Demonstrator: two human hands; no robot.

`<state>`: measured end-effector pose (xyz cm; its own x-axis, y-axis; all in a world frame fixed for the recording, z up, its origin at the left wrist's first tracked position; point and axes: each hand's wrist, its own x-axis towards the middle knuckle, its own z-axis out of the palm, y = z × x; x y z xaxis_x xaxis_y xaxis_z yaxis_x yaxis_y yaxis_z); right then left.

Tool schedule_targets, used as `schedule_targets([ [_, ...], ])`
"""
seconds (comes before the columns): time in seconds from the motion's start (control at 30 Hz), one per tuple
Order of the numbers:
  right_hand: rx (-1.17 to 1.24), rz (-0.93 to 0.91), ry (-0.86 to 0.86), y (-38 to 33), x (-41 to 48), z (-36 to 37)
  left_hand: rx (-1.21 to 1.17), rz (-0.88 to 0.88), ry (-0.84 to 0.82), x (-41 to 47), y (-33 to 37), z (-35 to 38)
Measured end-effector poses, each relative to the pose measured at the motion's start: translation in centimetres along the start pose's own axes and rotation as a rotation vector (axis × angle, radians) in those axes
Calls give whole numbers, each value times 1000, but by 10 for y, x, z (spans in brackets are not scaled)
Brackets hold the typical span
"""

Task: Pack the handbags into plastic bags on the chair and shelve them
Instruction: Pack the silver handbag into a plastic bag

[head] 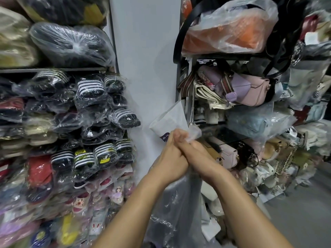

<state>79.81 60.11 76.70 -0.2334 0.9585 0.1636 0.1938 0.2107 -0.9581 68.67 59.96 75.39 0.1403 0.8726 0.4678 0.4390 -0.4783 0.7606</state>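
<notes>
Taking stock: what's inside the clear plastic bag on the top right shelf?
An orange handbag shows through the plastic bag. Crumpled plastic and glare hide its details, and its rear is out of sight.

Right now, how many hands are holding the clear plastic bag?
2. The left hand and right hand meet at frame centre, both gripping the top of the plastic bag, which hangs below them.

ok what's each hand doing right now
left hand: closed, gripping the top of the plastic bag
right hand: closed, gripping the same bag top
</notes>
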Motion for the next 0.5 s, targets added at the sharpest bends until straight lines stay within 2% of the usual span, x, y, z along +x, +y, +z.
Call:
schedule_targets([
  [0.07, 33, -17, 26, -1, -5, 1, -17, 9, -39, -3, -2, 0],
  [0.17, 56, 69, 94, -2, -4, 0, -87, 1, -60, -7, -4, 0],
  [0.27, -3, 122, 197, 4, 7, 3, -200, -21, 7, -14, -4, 1],
  [0.37, 55, 200, 312, 14, 12, 6, -265, -13, 1, -19, -11, 3],
  [0.43, 103, 177, 327, 16, 8, 7, -291, -54, 24, -23, -16, 5],
  [0.5, 92, 141, 313, 19, 6, 7, -193, -84, 111, -28, -24, 10],
])
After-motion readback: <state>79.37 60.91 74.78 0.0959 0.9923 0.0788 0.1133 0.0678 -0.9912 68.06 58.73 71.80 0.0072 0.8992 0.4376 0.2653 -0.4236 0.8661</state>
